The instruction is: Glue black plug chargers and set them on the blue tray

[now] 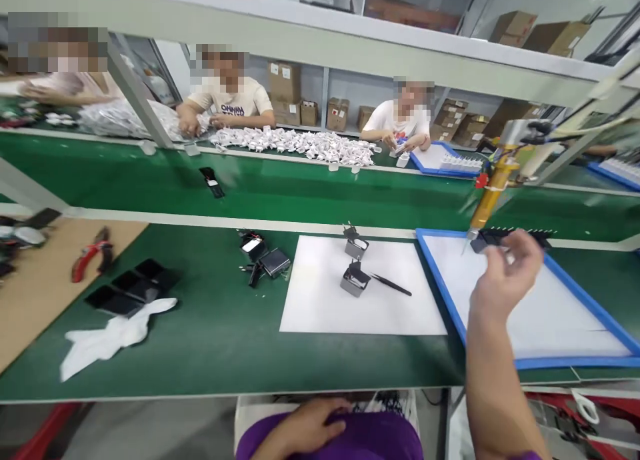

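Observation:
My right hand is raised over the far left corner of a blue-framed white tray. Its fingers are loosely curved and apart, slightly blurred, with nothing seen in them. Just beyond the fingertips a row of small black parts lies along the tray's far edge. A yellow dispenser syringe hangs tip-down right above that corner. My left hand rests flat on purple cloth in my lap, below the table's edge, holding nothing.
A white sheet carries two small metal fixtures and black tweezers. Left of it lie black parts, black trays, a white glove and red pliers. Across the green conveyor, three people sit by a heap of white parts.

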### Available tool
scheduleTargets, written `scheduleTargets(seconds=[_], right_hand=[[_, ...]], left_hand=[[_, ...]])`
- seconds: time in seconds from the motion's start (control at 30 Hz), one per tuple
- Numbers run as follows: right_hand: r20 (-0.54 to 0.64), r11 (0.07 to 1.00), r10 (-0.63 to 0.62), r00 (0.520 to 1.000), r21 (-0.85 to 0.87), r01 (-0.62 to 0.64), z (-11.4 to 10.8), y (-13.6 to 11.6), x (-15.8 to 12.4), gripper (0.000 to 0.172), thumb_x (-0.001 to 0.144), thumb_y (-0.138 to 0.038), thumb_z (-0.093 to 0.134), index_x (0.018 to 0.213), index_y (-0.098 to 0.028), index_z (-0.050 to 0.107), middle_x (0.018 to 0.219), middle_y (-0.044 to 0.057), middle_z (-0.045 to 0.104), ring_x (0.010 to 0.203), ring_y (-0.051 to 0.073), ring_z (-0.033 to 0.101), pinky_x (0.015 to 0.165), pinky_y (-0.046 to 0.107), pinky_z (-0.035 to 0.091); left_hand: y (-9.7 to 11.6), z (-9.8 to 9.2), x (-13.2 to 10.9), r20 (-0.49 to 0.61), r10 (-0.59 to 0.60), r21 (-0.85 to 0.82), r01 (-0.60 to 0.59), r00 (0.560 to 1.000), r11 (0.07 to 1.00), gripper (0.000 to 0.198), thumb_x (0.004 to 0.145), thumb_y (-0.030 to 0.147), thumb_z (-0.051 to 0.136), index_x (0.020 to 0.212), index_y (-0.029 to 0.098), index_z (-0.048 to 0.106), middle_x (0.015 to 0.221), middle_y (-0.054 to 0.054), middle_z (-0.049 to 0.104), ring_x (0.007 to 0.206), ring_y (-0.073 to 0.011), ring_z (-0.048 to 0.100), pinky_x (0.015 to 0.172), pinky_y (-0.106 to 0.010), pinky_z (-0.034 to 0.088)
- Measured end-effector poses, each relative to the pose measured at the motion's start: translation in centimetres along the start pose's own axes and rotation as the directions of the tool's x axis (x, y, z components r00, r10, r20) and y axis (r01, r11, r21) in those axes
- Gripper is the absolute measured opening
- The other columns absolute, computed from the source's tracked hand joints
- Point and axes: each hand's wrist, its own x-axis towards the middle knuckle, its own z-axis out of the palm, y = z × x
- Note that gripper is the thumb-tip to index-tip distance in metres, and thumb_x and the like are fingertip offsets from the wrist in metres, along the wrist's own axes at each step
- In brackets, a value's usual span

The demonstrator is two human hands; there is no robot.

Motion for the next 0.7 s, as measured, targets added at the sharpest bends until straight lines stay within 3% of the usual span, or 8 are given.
scheduleTargets(seconds=[0.03,0.1,0.17,0.27,0.37,0.47,0.6,0.7], right_hand=[[-0.038,0.997,0.074,0.997,0.010,-0.074,0.0,0.1,2.5,0.061,0.081,-0.031,0.061,0.136,-0.009,0.045,0.139,0.023,0.046,0.128,0.030,0.047,0.100,0.044,0.040],[0.027,0.967,0.250,0.968,0.037,-0.251,0.2,0.5,6.9,0.076,0.079,-0.035,0.058,0.144,-0.004,0.035,0.144,0.029,0.039,0.133,0.033,0.042,0.092,0.043,0.041],[0.192,0.927,0.358,0.914,0.049,-0.373,0.9,1.0,9.9,0.076,0.078,-0.038,0.053,0.142,0.000,0.036,0.136,0.033,0.047,0.123,0.033,0.052,0.080,0.042,0.043],[0.419,0.897,0.378,0.826,0.054,-0.438,2.0,1.5,11.2,0.063,0.078,-0.038,0.052,0.128,0.002,0.054,0.109,0.024,0.067,0.096,0.023,0.068,0.070,0.037,0.045],[0.512,0.874,0.335,0.791,0.147,-0.464,2.9,0.8,9.9,0.051,0.070,-0.035,0.068,0.116,-0.013,0.062,0.094,0.007,0.072,0.082,0.015,0.069,0.068,0.028,0.052],[0.586,0.782,0.324,0.743,0.275,-0.559,3.6,-1.2,8.1,0.040,0.063,-0.034,0.076,0.098,-0.023,0.060,0.082,-0.002,0.068,0.070,0.013,0.067,0.059,0.025,0.055],[0.755,0.684,0.263,0.601,0.293,-0.668,5.1,-5.4,5.5,0.032,0.070,-0.042,0.073,0.089,-0.023,0.056,0.081,-0.003,0.065,0.058,0.010,0.061,0.052,0.023,0.052],[0.809,0.632,0.210,0.550,0.317,-0.707,6.2,-8.3,3.2,0.033,0.073,-0.049,0.070,0.087,-0.023,0.055,0.085,-0.003,0.063,0.049,0.007,0.054,0.043,0.021,0.045]], left_hand=[[1.8,-0.9,-1.3,0.053,0.006,-0.007,-0.005,0.999,1.000,0.024,0.089,0.034,0.060,0.113,0.031,0.064,0.113,-0.004,0.067,0.102,-0.0210,0.063,0.091,-0.037,0.052],[5.4,-2.9,-2.6,0.057,0.015,-0.024,-0.013,0.998,1.000,0.024,0.091,0.036,0.054,0.111,0.033,0.066,0.108,-0.002,0.070,0.097,-0.0221,0.066,0.089,-0.036,0.052],[8.4,-4.9,-1.6,-0.144,0.011,0.018,-0.009,0.989,1.000,0.026,0.091,0.039,0.049,0.107,0.028,0.067,0.104,-0.004,0.070,0.091,-0.0224,0.066,0.083,-0.035,0.053],[10.9,-6.6,3.6,-0.535,0.078,0.230,0.057,0.841,0.972,0.051,0.081,0.045,0.064,0.126,0.023,0.056,0.118,-0.011,0.063,0.109,-0.0298,0.059,0.095,-0.044,0.047],[11.6,-7.8,9.6,-0.625,0.194,0.372,0.070,0.756,0.925,0.085,0.070,0.042,0.075,0.142,0.018,0.036,0.128,-0.017,0.054,0.121,-0.0352,0.050,0.098,-0.048,0.044],[11.7,-10.1,12.5,-0.545,0.202,0.430,0.065,0.814,0.900,0.084,0.074,0.035,0.071,0.145,0.018,0.030,0.124,-0.017,0.057,0.114,-0.0334,0.055,0.093,-0.047,0.046],[11.3,-14.4,12.1,-0.242,0.272,0.397,-0.160,0.931,0.904,0.078,0.068,0.021,0.069,0.140,0.021,0.038,0.128,-0.011,0.058,0.117,-0.0293,0.056,0.097,-0.040,0.046],[10.7,-15.8,11.7,-0.149,0.299,0.268,-0.252,0.943,0.930,0.075,0.072,0.026,0.069,0.140,0.023,0.038,0.139,-0.011,0.051,0.122,-0.0274,0.053,0.099,-0.039,0.046]])
